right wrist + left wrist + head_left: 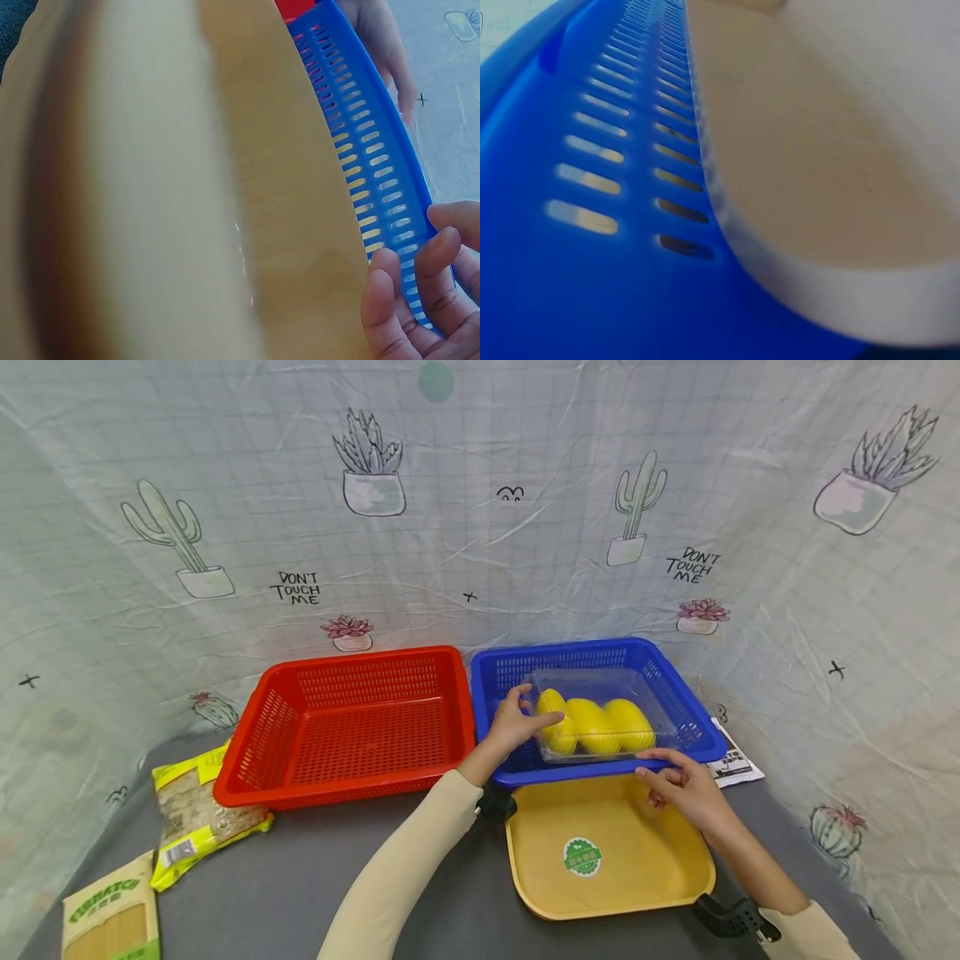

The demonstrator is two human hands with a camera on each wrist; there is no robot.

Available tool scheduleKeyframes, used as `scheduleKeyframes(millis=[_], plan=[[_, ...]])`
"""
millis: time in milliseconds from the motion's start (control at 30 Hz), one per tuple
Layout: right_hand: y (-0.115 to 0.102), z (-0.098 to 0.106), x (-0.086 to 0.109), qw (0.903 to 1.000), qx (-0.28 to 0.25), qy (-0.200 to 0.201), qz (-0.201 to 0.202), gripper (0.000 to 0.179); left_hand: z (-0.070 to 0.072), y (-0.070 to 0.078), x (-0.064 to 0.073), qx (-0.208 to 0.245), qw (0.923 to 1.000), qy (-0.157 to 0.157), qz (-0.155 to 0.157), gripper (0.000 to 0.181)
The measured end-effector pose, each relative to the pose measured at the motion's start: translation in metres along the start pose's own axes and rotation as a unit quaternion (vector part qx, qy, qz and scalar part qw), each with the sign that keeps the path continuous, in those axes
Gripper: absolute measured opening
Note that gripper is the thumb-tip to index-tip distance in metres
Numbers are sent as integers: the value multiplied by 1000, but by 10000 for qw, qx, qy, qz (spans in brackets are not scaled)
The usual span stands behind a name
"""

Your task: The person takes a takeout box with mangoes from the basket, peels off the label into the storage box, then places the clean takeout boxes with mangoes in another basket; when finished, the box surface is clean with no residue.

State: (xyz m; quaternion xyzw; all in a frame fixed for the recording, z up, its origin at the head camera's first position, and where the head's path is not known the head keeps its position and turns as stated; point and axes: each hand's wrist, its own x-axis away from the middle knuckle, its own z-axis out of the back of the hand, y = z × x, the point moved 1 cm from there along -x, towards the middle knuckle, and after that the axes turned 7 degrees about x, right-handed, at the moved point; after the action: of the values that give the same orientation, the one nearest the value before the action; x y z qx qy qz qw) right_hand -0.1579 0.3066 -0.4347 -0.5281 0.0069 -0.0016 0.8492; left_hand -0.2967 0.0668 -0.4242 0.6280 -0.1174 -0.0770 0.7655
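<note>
A clear plastic box (603, 681) with yellow rounded fruits (592, 728) inside sits in the blue basket (637, 653). My left hand (512, 727) is at the box's left end, thumb over its top and fingers spread along the side. At the front right corner of the box, by the basket's rim, my right hand (686, 789) has its fingers loosely bent with nothing held between them. The right wrist view shows these bent fingers (439, 289) beside the basket's slotted wall (367, 150). Contact with the box is unclear. Neither hand's fingers show clearly in the left wrist view.
Below the blue basket lies a yellow tray (630, 881) with a green sticker. A red basket (375, 727) stands on the left. Farther left are a yellow-edged food bag (187, 802) and a pack of noodles (112, 914). A white packet (738, 768) shows behind the right hand.
</note>
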Motion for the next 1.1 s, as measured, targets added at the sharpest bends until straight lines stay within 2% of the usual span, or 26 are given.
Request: scheduleKeyframes(millis=[133,367,600,800,1100], plan=[[-2,1,1,10000,-11,11,52,39,-2,-1,0,-257,9993,-220,167,86],[1,1,0,10000,4,7,-22,41,-2,0,1,-89,9987,-487,138,79],[5,0,0,10000,43,24,-52,42,0,0,6,-216,9976,-619,226,78],[3,-2,0,10000,12,20,29,41,6,5,20,-299,9970,-643,297,75],[-2,-3,6,10000,-73,7,3,42,12,12,44,79,9977,-621,276,66]])
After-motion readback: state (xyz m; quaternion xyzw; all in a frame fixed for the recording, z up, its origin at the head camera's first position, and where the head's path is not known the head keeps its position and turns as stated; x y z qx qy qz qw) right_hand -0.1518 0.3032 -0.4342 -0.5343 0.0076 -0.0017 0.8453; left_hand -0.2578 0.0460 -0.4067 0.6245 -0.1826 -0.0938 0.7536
